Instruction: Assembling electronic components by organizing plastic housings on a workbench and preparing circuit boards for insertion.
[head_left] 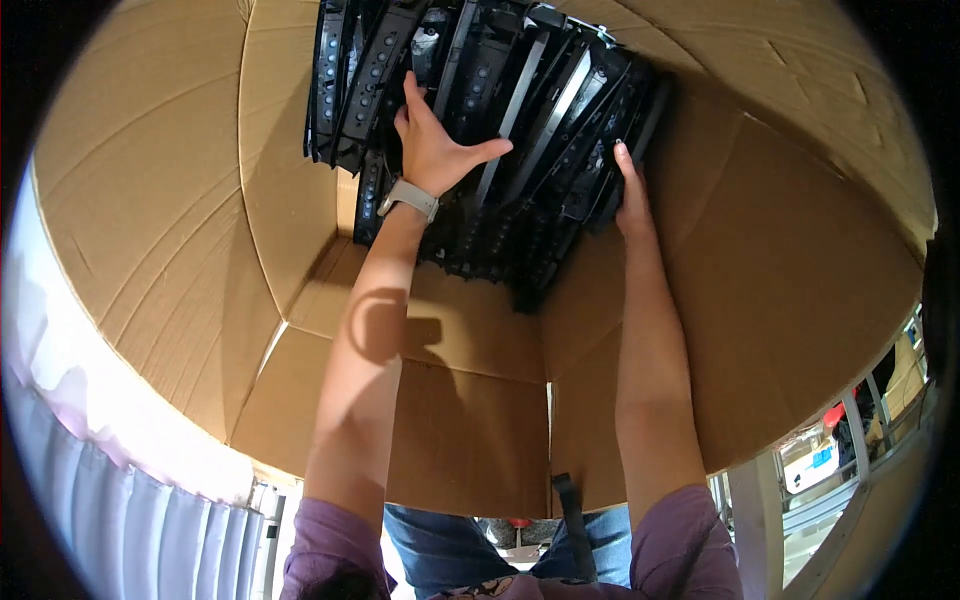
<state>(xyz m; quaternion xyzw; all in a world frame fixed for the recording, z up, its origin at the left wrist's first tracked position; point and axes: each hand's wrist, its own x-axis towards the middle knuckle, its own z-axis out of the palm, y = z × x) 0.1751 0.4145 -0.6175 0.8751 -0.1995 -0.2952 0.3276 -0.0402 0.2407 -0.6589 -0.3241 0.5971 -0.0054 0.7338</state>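
Ideally, steady the black plastic parts point(478, 85), stacked at the cardboard box's point(470, 430) far end, evenly from both sides: the left hand point(440, 152) spreads open over them; the right hand point(632, 195) meets their right edge, grip unclear.

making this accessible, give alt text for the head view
A person's left hand is spread over a row of long black parts inside a cardboard box, with the right hand at the row's right side. The left arm wears a pale watch.
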